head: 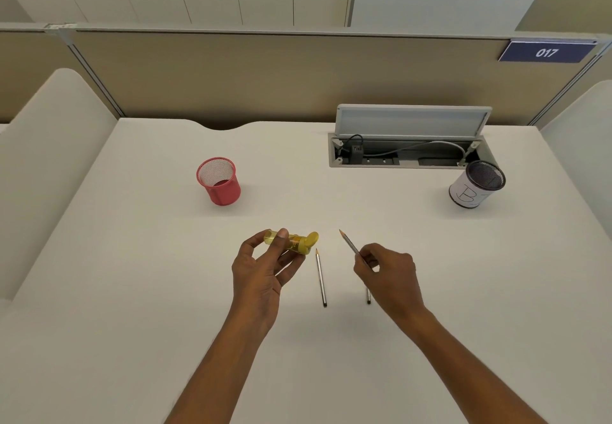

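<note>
Just below the frame's centre I see the left hand point(261, 268) gripping a yellow sharpener point(294, 241) held sideways, thumb curled over its top and fingers cupped loosely beneath. Its cap hangs open at the right end. Right of centre, the right hand point(387, 274) pinches a pencil point(349, 243) between thumb and fingertips, tip aimed up-left. A second pencil point(320, 278) lies on the desk point(132, 291) between the two hands.

I count three pencils: my held pencil point(348, 242), a lying pencil point(320, 278) and a half-hidden pencil point(368, 297); one yellow sharpener point(298, 242); two mesh cups, a red cup point(225, 192) and a black cup point(463, 192).
</note>
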The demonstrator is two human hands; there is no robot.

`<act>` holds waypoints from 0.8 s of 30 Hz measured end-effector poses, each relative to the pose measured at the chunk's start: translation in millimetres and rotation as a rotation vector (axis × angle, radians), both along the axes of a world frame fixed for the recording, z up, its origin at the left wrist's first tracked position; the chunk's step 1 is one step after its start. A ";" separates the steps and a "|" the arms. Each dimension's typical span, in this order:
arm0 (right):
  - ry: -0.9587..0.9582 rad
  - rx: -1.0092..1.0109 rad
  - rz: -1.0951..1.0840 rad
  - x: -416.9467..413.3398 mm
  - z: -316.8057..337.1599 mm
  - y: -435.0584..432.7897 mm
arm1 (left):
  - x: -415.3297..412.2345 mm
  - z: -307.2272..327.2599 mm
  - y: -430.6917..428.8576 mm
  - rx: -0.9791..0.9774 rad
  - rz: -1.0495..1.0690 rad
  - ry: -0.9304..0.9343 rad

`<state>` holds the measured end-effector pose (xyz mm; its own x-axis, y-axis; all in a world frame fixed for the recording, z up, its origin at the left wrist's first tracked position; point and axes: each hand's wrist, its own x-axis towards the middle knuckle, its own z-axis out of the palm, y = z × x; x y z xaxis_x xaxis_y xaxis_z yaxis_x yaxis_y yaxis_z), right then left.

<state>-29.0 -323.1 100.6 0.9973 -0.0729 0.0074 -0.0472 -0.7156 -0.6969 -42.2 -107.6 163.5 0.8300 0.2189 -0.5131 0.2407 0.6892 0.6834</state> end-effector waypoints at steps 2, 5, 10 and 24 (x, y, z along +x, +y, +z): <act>-0.073 0.082 0.018 0.1 16.6 -0.4 | 0.0 2.1 -0.7 -0.005 -0.007 -0.011; -0.075 0.261 -0.012 -3.3 31.4 2.4 | -0.6 3.6 -0.4 -0.012 -0.005 -0.012; -0.012 0.487 -0.061 -17.1 43.4 10.2 | -3.2 1.9 2.3 -0.010 0.012 0.001; -0.124 0.445 0.179 -27.5 74.3 19.6 | -8.6 6.8 8.0 -0.004 0.047 -0.017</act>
<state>-56.6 -303.5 174.9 0.9880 0.0767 0.1340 0.1521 -0.3366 -0.9293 -50.8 -99.6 170.3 0.8275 0.2558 -0.4999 0.1961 0.7025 0.6841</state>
